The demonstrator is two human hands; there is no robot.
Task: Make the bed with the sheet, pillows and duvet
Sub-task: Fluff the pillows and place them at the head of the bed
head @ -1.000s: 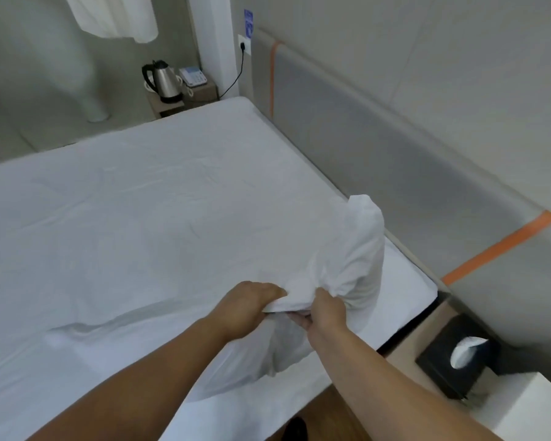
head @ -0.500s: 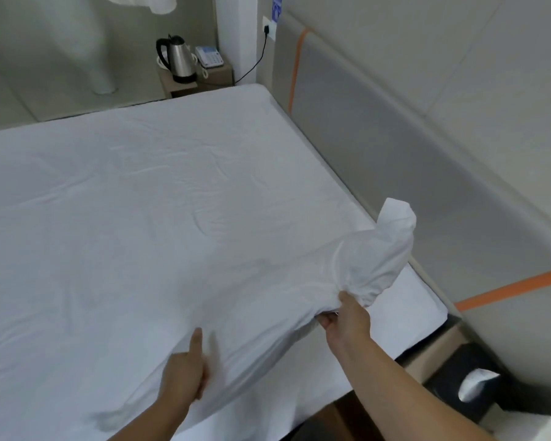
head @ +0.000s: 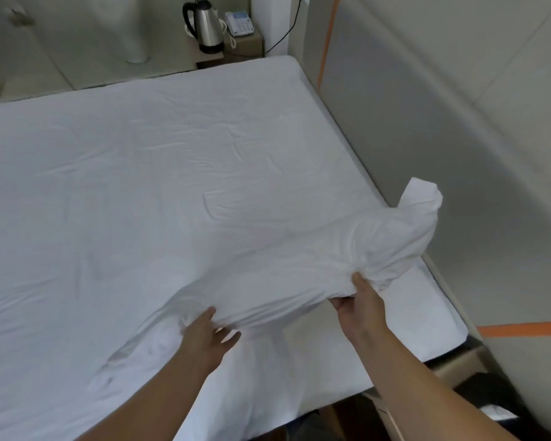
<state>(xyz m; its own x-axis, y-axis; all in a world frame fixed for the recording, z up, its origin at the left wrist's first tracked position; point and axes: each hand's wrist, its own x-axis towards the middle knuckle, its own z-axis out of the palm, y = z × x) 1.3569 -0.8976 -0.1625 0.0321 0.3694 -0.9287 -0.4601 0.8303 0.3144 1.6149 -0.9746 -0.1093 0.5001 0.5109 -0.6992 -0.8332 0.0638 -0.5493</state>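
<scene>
A white sheet (head: 159, 173) covers most of the bed. Its near right corner is lifted into a bunched fold (head: 379, 246) beside the headboard. My right hand (head: 360, 300) is shut on that bunch from below, thumb on top, holding it above the mattress. My left hand (head: 209, 335) sits lower and to the left, with its fingers tucked under the raised edge of the same fold. Under the lifted corner, the white mattress cover (head: 427, 316) shows. No pillows or duvet are in view.
A grey padded headboard (head: 411, 128) with orange stripes runs along the right. At the far corner a bedside table carries a steel kettle (head: 204, 27) and a telephone (head: 239, 23). A wooden nightstand edge (head: 458, 364) sits at the near right.
My left hand has slid right, from flat on the sheet to under the raised fold. The right hand keeps its hold on the bunched corner. The view has tilted down.
</scene>
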